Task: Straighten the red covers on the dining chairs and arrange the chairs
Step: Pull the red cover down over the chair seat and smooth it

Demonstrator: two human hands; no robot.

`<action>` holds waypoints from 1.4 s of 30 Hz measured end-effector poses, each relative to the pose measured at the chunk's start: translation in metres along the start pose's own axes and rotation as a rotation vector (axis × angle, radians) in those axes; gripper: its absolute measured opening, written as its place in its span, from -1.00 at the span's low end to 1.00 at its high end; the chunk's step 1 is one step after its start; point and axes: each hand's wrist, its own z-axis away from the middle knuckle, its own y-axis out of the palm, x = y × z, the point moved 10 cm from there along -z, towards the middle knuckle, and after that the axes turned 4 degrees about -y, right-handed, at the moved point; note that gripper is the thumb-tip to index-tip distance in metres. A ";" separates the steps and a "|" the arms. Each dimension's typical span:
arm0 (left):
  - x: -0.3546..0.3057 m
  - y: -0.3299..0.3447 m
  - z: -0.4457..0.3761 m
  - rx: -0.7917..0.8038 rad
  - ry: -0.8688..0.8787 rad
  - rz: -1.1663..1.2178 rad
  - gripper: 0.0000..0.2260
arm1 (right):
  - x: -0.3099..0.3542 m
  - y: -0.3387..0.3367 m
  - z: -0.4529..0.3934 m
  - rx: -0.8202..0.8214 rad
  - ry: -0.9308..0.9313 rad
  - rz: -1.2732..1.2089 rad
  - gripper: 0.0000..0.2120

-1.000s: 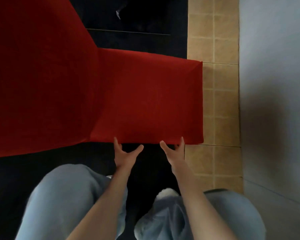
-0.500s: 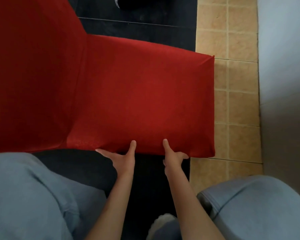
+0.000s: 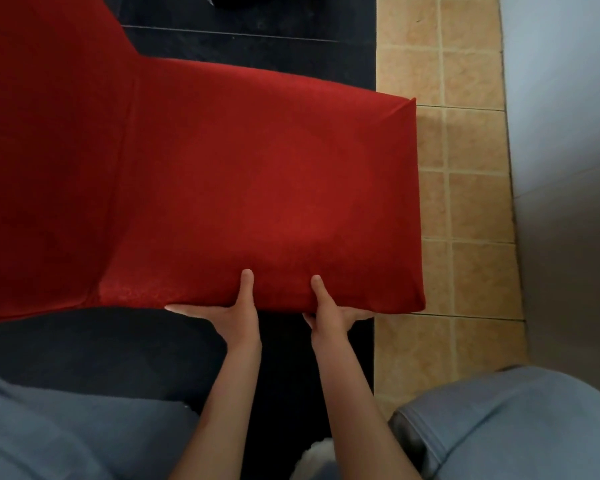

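Observation:
A dining chair in a smooth red cover (image 3: 257, 188) fills the middle and left of the view, its backrest rising at the left. Both my hands hold the near edge of the seat. My left hand (image 3: 238, 311) has its thumb lying on top of the red cover and its fingers under the edge. My right hand (image 3: 329, 311) grips the same edge a little to the right, thumb on top, fingers tucked beneath and hidden.
A dark rug (image 3: 250, 32) lies under the chair. Tan floor tiles (image 3: 465, 202) run along the right, beside a pale wall (image 3: 568, 98). My knees in grey-blue trousers (image 3: 520, 427) frame the bottom corners.
Both hands rose from just below the seat edge and closed on it, thumbs now on top. The chair seat appears nearer and larger than before.

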 end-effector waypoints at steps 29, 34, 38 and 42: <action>-0.029 -0.004 0.013 -0.003 0.149 0.083 0.32 | 0.009 0.004 0.002 -0.102 -0.325 -0.062 0.36; -0.034 -0.027 0.023 -0.035 0.039 0.015 0.33 | 0.004 -0.001 0.031 -0.136 -0.263 -0.034 0.35; -0.054 -0.055 0.033 -0.038 0.009 -0.060 0.36 | 0.001 -0.010 0.071 -0.220 -0.210 0.016 0.35; -0.084 -0.074 0.051 -0.037 -0.014 -0.104 0.33 | 0.011 -0.009 0.108 -0.265 -0.175 0.029 0.35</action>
